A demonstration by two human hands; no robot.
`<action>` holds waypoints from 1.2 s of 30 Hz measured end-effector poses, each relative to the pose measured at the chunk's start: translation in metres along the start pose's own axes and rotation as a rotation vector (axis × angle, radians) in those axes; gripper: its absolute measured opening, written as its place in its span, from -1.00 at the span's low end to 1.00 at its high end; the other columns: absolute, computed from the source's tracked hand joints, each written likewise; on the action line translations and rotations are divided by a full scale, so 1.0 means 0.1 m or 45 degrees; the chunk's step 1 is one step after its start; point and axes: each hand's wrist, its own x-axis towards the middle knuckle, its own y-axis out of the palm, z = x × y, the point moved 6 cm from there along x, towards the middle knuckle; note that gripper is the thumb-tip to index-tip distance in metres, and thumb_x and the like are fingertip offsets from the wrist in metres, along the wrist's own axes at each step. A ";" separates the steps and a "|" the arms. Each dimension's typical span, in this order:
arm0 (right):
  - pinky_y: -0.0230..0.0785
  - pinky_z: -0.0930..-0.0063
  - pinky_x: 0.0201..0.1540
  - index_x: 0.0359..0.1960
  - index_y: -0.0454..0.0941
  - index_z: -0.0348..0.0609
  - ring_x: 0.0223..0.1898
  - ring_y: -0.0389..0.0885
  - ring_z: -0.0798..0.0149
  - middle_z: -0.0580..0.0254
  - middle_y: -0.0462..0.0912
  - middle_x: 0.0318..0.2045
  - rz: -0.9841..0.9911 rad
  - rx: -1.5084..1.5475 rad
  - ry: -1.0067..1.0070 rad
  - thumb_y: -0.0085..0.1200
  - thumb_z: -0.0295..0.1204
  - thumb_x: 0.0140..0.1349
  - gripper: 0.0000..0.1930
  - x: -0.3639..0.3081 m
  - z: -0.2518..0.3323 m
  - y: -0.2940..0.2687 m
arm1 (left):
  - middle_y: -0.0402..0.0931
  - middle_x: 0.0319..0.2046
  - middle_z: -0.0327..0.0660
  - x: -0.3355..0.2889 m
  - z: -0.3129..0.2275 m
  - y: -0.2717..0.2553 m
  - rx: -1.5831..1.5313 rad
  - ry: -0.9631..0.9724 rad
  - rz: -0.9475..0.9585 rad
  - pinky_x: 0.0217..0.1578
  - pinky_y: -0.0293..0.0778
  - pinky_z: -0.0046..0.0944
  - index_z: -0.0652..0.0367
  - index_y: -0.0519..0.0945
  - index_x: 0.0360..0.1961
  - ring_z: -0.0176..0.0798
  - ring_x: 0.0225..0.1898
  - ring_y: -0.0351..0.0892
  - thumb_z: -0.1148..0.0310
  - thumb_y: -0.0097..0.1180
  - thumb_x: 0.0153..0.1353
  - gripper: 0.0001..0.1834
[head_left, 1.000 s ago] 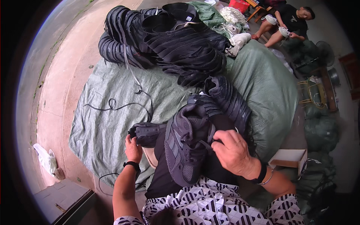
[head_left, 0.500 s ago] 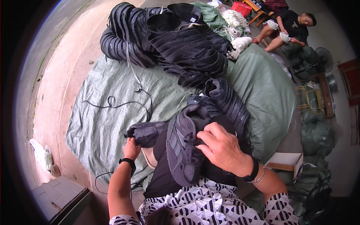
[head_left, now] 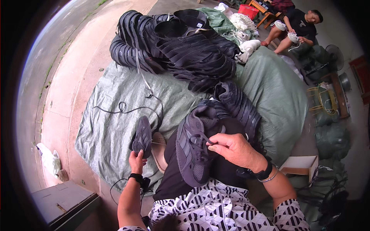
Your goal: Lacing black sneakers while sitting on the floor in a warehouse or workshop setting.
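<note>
Across my lap lies a dark grey shoe upper [head_left: 189, 161] with its toe toward me and laces at its front. My right hand [head_left: 236, 152] is closed, pinching a dark shoelace [head_left: 208, 141] between thumb and fingertips just right of this upper. Lower left of it, my left hand [head_left: 137, 162] grips the end of another dark grey shoe upper [head_left: 142, 136], which stands nearly upright beside my foot in a beige shoe [head_left: 159, 148]. A stack of nested dark uppers [head_left: 241, 106] leans beyond my knees.
A big heap of black shoe uppers [head_left: 192, 50] rests on a green woven sheet [head_left: 115, 131], along with a loose black cord [head_left: 122, 109]. At the far right sits another person [head_left: 302, 29] holding white shoe pieces. An open box [head_left: 298, 169] stands right, a fan [head_left: 333, 57] behind.
My left hand has moved down, and its upper has swung from lying sideways to nearly upright. The lace in my right hand now shows drawn out from the shoe. The view has shifted slightly.
</note>
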 end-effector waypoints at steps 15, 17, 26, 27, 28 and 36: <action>0.34 0.28 -0.02 -0.10 0.48 -0.25 -0.08 0.50 -0.03 -0.02 0.55 -0.18 -0.600 -0.405 0.008 0.13 -0.36 0.10 -0.66 0.11 -0.50 -0.64 | 0.51 -0.24 -0.25 -0.70 -1.60 0.18 -0.465 0.565 0.122 -0.33 0.50 -0.33 0.09 0.43 -0.11 -0.30 -0.35 0.58 0.14 0.02 0.28 -0.71; 0.42 0.27 -0.17 -0.09 0.46 -0.24 -0.24 0.58 -0.02 -0.05 0.60 -0.28 -0.351 -0.017 0.243 0.18 -0.26 0.04 -0.57 0.32 -0.86 -0.56 | 0.47 -0.12 -0.16 -0.69 -1.76 0.27 -0.626 0.449 0.152 -0.26 0.53 -0.19 0.07 0.38 0.00 -0.15 -0.29 0.59 0.00 -0.02 0.26 -0.56; 0.32 0.51 -0.18 -0.07 0.52 -0.08 -0.24 0.47 0.43 0.36 0.57 -0.25 0.251 0.636 0.249 -0.02 -0.22 0.23 -0.69 0.82 -0.75 -0.21 | 0.41 0.00 -0.15 -1.28 -2.97 0.40 -0.710 0.904 0.485 -0.11 0.50 -0.04 0.13 0.29 0.16 0.00 -0.06 0.52 -0.03 -0.17 0.32 -0.46; 0.34 0.41 -0.23 -0.20 0.52 -0.07 -0.27 0.45 0.42 0.40 0.50 -0.33 0.303 0.620 0.268 -0.05 -0.11 0.25 -0.68 0.79 -0.68 -0.20 | 0.41 0.00 -0.15 -1.37 -3.07 0.37 -0.711 0.959 0.493 -0.11 0.50 -0.04 0.13 0.29 0.16 0.00 -0.06 0.52 -0.03 -0.17 0.32 -0.46; 0.36 0.31 -0.28 -0.32 0.52 -0.06 -0.31 0.42 0.41 0.45 0.44 -0.42 0.373 0.620 0.277 -0.08 0.01 0.27 -0.61 0.74 -0.60 -0.17 | 0.41 0.02 -0.15 -1.45 -3.15 0.36 -0.673 1.007 0.526 -0.10 0.49 -0.04 0.13 0.29 0.17 -0.01 -0.06 0.52 -0.01 -0.19 0.33 -0.47; 0.40 0.17 -0.25 -0.33 0.52 -0.26 -0.32 0.57 -0.10 -0.14 0.57 -0.46 -0.070 -0.141 -0.249 0.00 -0.12 0.19 -0.63 0.72 0.14 -0.20 | 0.43 0.02 -0.15 -1.80 -3.56 0.29 -0.485 1.199 0.650 -0.01 0.44 0.02 0.14 0.31 0.16 -0.02 -0.05 0.51 0.00 -0.24 0.35 -0.48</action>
